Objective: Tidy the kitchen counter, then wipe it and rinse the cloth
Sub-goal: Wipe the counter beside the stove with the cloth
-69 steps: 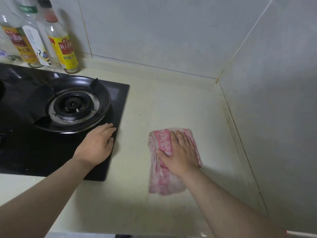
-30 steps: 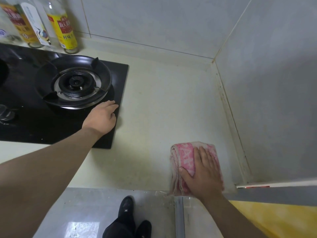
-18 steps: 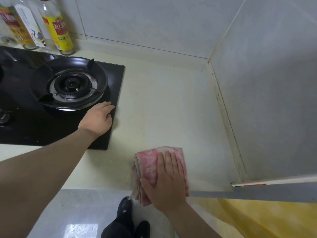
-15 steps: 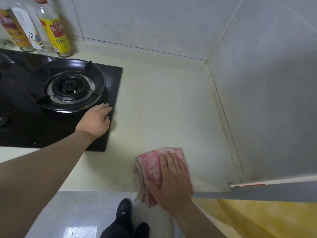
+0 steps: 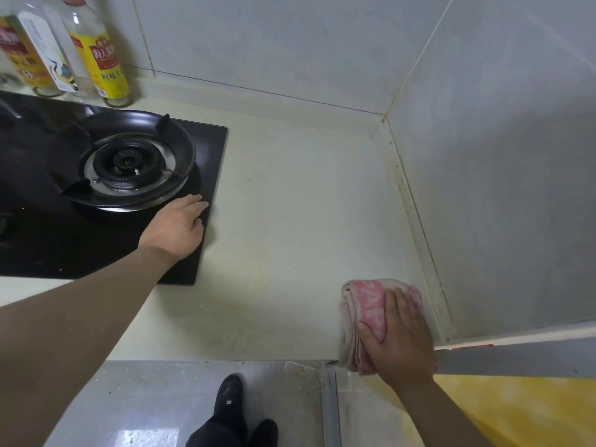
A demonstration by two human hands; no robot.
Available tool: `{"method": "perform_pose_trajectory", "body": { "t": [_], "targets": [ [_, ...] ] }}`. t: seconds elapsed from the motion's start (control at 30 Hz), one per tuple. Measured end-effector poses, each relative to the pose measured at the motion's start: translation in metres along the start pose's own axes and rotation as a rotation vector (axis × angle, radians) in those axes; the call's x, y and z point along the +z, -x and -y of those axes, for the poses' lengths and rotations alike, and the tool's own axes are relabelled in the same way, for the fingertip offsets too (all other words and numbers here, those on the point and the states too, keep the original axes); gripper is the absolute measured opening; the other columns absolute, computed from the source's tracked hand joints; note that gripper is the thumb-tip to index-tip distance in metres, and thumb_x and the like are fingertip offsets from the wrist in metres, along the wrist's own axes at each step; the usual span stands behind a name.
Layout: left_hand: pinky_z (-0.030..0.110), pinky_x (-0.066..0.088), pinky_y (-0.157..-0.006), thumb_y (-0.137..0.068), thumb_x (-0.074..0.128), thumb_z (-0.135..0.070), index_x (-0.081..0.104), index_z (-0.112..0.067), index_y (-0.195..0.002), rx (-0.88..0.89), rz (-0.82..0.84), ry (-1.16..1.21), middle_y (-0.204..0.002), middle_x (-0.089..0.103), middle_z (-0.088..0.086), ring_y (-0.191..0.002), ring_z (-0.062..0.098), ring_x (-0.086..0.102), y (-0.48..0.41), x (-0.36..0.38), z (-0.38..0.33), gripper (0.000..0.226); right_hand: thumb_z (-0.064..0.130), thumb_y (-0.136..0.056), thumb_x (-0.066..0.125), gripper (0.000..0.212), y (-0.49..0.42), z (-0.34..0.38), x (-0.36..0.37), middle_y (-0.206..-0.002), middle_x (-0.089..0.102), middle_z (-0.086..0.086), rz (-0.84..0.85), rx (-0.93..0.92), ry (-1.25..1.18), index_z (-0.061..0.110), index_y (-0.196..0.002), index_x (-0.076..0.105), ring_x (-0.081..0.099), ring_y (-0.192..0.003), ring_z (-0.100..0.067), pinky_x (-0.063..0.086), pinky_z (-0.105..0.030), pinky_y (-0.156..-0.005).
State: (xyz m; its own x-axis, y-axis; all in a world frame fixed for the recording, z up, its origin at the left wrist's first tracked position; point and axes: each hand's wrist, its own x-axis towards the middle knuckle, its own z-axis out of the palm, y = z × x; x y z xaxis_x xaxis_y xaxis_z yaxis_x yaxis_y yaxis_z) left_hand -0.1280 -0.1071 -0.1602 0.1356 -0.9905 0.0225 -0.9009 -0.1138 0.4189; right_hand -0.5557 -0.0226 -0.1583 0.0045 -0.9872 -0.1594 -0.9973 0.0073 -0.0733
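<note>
Pressing the right hand palm down on a folded pink cloth, with the fingers straight and close together and the thumb spread to the left over the fabric. Not curling around it, only lying flat on top. Holding the cloth in this way at the front right corner of the pale surface, just beside the strip where the right wall is meeting it. Letting the near end of the cloth reach a little over the front edge, and showing several folded layers along its left side.

Resting the left hand palm down on the right front part of the black glass stove, with the fingers relaxed and nearly straight, gripping nothing. Pointing the fingertips toward the round burner, just beside its outer black ring; whether touching the ring or not, impossible to tell. Lying well apart from the cloth, with bare surface between the two hands.

Looking past the stove to a bottle with a yellow label, standing upright near the tiled back wall, and to two more bottles at its left, partly cut by the border.

Standing in black shoes on the grey floor, below the front edge of the surface.
</note>
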Motion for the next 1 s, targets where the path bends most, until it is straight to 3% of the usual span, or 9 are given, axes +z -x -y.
{"method": "perform_pose_trajectory", "body": {
  "t": [0.13, 0.3, 0.43, 0.5, 0.73, 1.0],
  "targets": [
    [0.036, 0.021, -0.119, -0.093, 0.045, -0.011, 0.049, -0.01, -0.141, -0.008, 0.004, -0.01, -0.151, 0.041, 0.007, -0.142, 0.023, 0.031, 0.0, 0.0, 0.0, 0.048, 0.078, -0.072, 0.005, 0.106, 0.002, 0.021, 0.002, -0.165, 0.008, -0.005, 0.012, 0.021, 0.002, 0.016, -0.157, 0.009, 0.002, -0.152, -0.021, -0.005, -0.034, -0.12],
    [0.036, 0.022, -0.119, -0.092, 0.047, -0.013, 0.05, -0.011, -0.14, 0.003, 0.003, -0.03, -0.15, 0.042, 0.007, -0.141, 0.023, 0.033, -0.001, -0.002, -0.002, 0.048, 0.076, -0.08, 0.027, 0.099, 0.006, 0.066, 0.016, -0.159, 0.029, -0.013, 0.024, -0.119, -0.012, 0.008, -0.152, 0.03, 0.021, -0.149, -0.029, 0.013, -0.044, -0.12],
    [0.035, 0.022, -0.119, -0.091, 0.047, -0.012, 0.051, -0.01, -0.139, 0.002, -0.006, -0.02, -0.149, 0.043, 0.008, -0.14, 0.022, 0.034, -0.001, -0.002, -0.001, 0.048, 0.076, -0.081, 0.021, 0.099, -0.004, 0.107, 0.015, -0.165, 0.002, -0.007, 0.047, -0.212, -0.016, 0.014, -0.157, 0.006, -0.004, -0.152, -0.023, -0.006, -0.037, -0.122],
    [0.033, 0.021, -0.119, -0.091, 0.047, -0.012, 0.051, -0.01, -0.139, 0.0, -0.013, -0.01, -0.149, 0.043, 0.007, -0.141, 0.022, 0.033, 0.0, -0.001, 0.0, 0.048, 0.075, -0.081, 0.019, 0.098, -0.015, 0.118, 0.011, -0.165, -0.005, -0.004, 0.043, -0.231, -0.025, 0.017, -0.157, -0.001, -0.01, -0.151, -0.02, -0.006, -0.037, -0.123],
    [0.031, 0.018, -0.119, -0.094, 0.045, -0.012, 0.048, -0.012, -0.142, 0.003, -0.02, 0.021, -0.152, 0.04, 0.005, -0.143, 0.019, 0.029, -0.001, -0.001, 0.001, 0.047, 0.073, -0.081, 0.024, 0.096, -0.091, 0.129, -0.007, -0.165, 0.004, -0.004, 0.036, -0.26, -0.002, 0.017, -0.157, 0.008, 0.0, -0.152, -0.02, -0.002, -0.034, -0.123],
    [0.029, 0.015, -0.118, -0.094, 0.045, -0.011, 0.046, -0.01, -0.143, 0.002, -0.01, 0.043, -0.153, 0.038, 0.005, -0.144, 0.02, 0.027, 0.0, -0.005, -0.003, 0.049, 0.059, -0.089, 0.037, 0.085, -0.13, 0.133, -0.024, -0.165, -0.006, -0.003, 0.161, -0.319, -0.03, 0.024, -0.158, 0.003, -0.01, -0.151, -0.019, -0.004, -0.039, -0.123]
  ]
}}
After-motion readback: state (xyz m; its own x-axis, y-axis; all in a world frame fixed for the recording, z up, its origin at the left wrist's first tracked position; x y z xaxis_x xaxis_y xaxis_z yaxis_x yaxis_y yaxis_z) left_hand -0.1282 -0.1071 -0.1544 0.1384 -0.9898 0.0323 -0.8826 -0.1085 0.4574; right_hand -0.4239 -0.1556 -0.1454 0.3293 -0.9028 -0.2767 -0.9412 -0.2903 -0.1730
